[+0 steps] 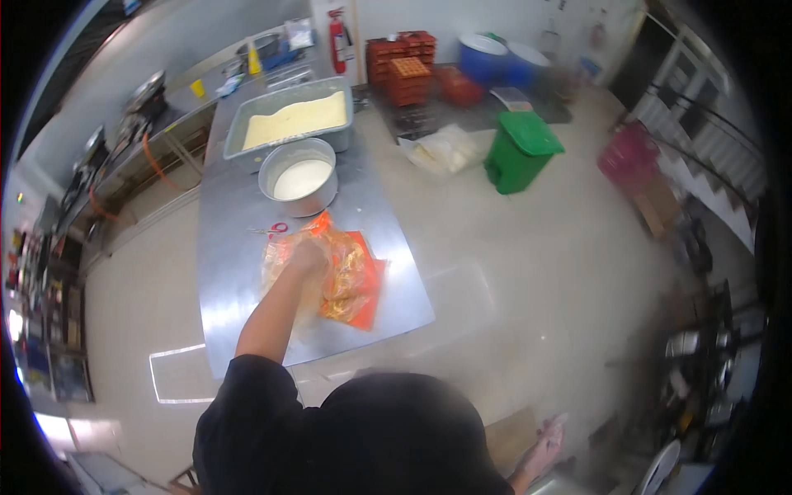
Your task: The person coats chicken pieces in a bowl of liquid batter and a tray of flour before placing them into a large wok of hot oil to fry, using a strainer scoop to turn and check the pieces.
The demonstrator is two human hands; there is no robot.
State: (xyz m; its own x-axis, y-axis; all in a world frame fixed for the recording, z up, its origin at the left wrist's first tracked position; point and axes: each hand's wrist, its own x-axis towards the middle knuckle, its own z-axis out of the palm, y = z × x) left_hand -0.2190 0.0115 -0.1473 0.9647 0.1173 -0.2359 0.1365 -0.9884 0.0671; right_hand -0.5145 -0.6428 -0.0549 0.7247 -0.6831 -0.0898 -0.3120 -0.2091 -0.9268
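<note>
My left hand (pixel 308 257) reaches over a steel table and is closed on a crumpled clear plastic bag (pixel 272 263); blur hides the fingers. Against that hand lies an orange and gold printed plastic bag (pixel 348 278). Scissors with red handles (pixel 278 229) rest just beyond the bags. Farther up the table stands a round metal pot (pixel 298 179) with a white substance inside. My right hand (pixel 546 442) hangs low at the right, away from the table, with whitish smears on it. Whether it holds anything is unclear.
Behind the pot, a grey plastic tub (pixel 247 145) holds a pale yellow mass. The steel table's (pixel 396 309) near edge is close to my body. On the floor at the right are a green pedal bin (pixel 526 151), a white plastic sack (pixel 442 150) and red crates (pixel 408 80).
</note>
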